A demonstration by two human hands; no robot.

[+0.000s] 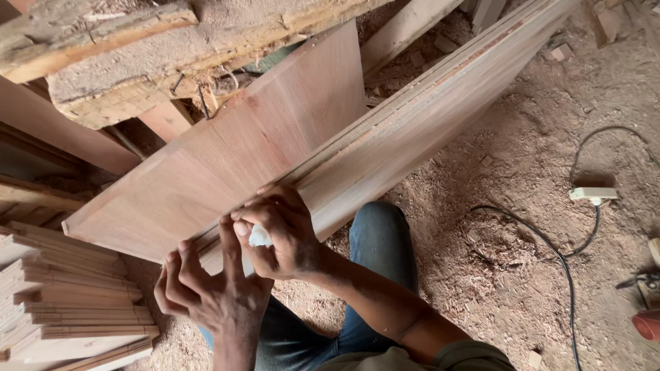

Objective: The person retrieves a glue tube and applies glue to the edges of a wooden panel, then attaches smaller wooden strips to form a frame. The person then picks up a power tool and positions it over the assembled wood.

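A wide board (227, 165) leans on edge against a thicker panel (426, 117) to its right. Rough beams (137, 48) lie behind them, a stack of slats (69, 302) to the left, a cable (550, 254) and plug (592, 194) on the sawdust floor (522, 158) to the right.

Both hands (247, 264) press what looks like white filler (260, 237) against board edge (385, 130).

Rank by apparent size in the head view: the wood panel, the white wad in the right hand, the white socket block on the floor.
1. Wood panel, by far the largest.
2. Socket block.
3. White wad, partly hidden in the right hand; being nearer the camera, its rank below the block is unsure.
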